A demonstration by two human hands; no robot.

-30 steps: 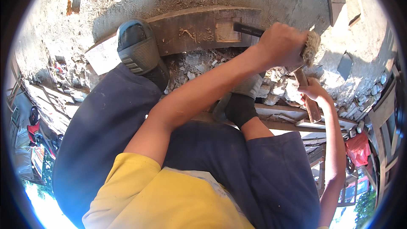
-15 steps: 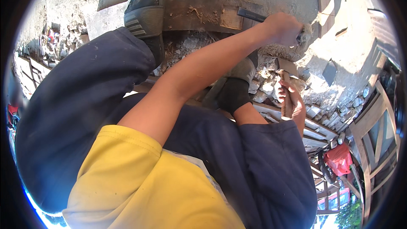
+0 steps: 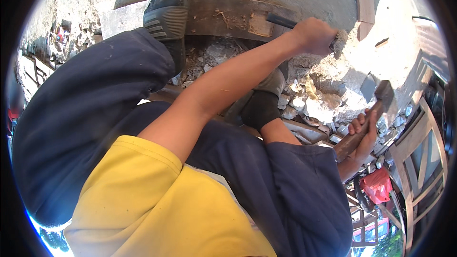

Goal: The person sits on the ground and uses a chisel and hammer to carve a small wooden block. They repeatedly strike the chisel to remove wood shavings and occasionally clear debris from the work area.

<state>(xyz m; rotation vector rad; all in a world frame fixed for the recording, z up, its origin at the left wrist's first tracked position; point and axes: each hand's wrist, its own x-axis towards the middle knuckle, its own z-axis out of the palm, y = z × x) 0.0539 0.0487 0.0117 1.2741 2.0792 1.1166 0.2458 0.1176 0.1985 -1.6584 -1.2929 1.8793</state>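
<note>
My left hand (image 3: 314, 35) is closed around a chisel, its arm reaching across to the upper right. The chisel's dark flat blade (image 3: 282, 20) points left, its tip over a pale cut patch (image 3: 260, 24) in a wooden board (image 3: 216, 14). Whether the tip touches the wood I cannot tell. To the lower right, my right hand (image 3: 364, 133) grips the wooden handle of a hammer (image 3: 384, 93). The hammer's head is raised up and to the right, apart from the chisel. My sandalled left foot (image 3: 164, 14) rests on the board.
Wood shavings (image 3: 222, 17) lie on the board. Stones and rubble (image 3: 316, 104) cover the ground by my other foot (image 3: 269, 83). Wooden planks (image 3: 365, 2) lie at the upper right. A wooden frame (image 3: 409, 162) and a red plastic bag (image 3: 377, 185) are at the far right.
My right hand has swung the hammer outward to the right, away from the left hand. The left hand stays at nearly the same place with the chisel.
</note>
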